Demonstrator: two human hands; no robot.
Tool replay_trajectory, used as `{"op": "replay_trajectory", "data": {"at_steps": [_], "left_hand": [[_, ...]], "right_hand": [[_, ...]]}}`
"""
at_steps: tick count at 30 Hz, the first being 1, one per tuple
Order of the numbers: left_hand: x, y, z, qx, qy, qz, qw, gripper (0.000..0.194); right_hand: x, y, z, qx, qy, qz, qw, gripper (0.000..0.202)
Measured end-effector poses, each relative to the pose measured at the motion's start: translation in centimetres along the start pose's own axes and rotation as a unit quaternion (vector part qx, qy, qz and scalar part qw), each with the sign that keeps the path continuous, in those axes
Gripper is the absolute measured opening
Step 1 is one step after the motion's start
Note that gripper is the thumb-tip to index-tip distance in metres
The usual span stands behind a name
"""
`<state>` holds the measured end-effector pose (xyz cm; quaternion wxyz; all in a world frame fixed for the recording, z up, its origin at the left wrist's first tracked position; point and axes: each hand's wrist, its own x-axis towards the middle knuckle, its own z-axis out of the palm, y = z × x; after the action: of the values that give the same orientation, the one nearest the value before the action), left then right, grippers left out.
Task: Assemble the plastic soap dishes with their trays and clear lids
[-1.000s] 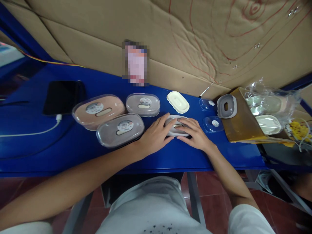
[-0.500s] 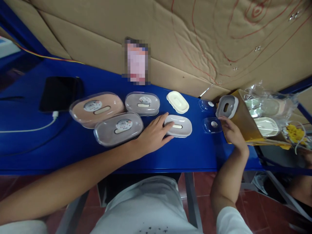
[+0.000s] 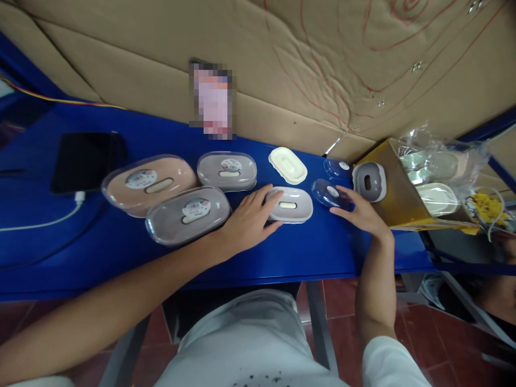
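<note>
Three soap boxes are sitting finished at the left of the blue counter [image 3: 121,236], each under a clear cover: a peach one [image 3: 150,183], a grey one [image 3: 227,171] behind it and another grey one [image 3: 188,214] nearest the person. A fourth, the uncovered grey-and-white soap box [image 3: 291,205], is lying at the middle, and the left hand [image 3: 245,220] is resting on its near-left edge, fingers spread flat and steadying rather than clasping. The right hand [image 3: 360,212] is taking hold of a clear lid [image 3: 329,193] just to the right of that box, its fingertips on the lid's rim in a loose, half-open grip; the lid is tilting off the counter. By my judgement the covering of this fourth box is about half done, with more left: a cream tray [image 3: 287,165], a second clear lid [image 3: 337,167] and a grey tray [image 3: 368,181] leaning on a yellow carton [image 3: 393,196] are lying loose, and a plastic bag [image 3: 437,172] is holding further pieces. A dark phone [image 3: 86,161] is charging at far left, and creased cardboard [image 3: 282,64] is lining the wall behind.
</note>
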<state>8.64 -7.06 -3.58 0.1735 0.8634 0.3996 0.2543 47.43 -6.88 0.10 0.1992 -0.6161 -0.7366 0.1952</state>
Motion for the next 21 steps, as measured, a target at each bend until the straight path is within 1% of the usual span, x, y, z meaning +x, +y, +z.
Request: {"op": "replay_trajectory", "data": {"at_steps": [2,5,7,10,13,18,20,21], "left_hand": [[0.0,0.0,-0.1,-0.015,0.001,0.000,1.000,0.073],[0.0,0.1,0.0,-0.026,0.007,0.000,1.000,0.080],[0.0,0.1,0.1,-0.030,0.013,-0.001,0.999,0.086],[0.1,0.1,0.3,-0.038,0.023,0.003,0.999,0.094],[0.1,0.0,0.3,-0.046,0.023,0.003,0.999,0.094],[0.0,0.0,0.3,-0.042,0.021,-0.006,0.999,0.090],[-0.1,0.2,0.1,-0.029,0.037,0.013,0.999,0.086],[0.0,0.4,0.0,-0.016,0.046,0.033,0.998,0.080]], "right_hand": [[0.2,-1.0,0.5,0.013,0.016,-0.011,1.000,0.082],[0.4,-3.7,1.9,0.010,-0.011,-0.106,0.994,0.079],[0.4,-5.8,3.2,-0.024,-0.032,-0.154,0.987,0.081],[0.5,-8.0,5.0,-0.084,-0.036,-0.180,0.979,0.085],[0.5,-8.7,6.1,-0.113,-0.022,-0.194,0.974,0.085],[0.4,-8.6,6.5,-0.125,-0.017,-0.192,0.973,0.086],[0.4,-8.6,6.6,-0.119,-0.023,-0.190,0.974,0.088],[0.4,-8.7,6.6,-0.111,-0.031,-0.192,0.975,0.087]]}}
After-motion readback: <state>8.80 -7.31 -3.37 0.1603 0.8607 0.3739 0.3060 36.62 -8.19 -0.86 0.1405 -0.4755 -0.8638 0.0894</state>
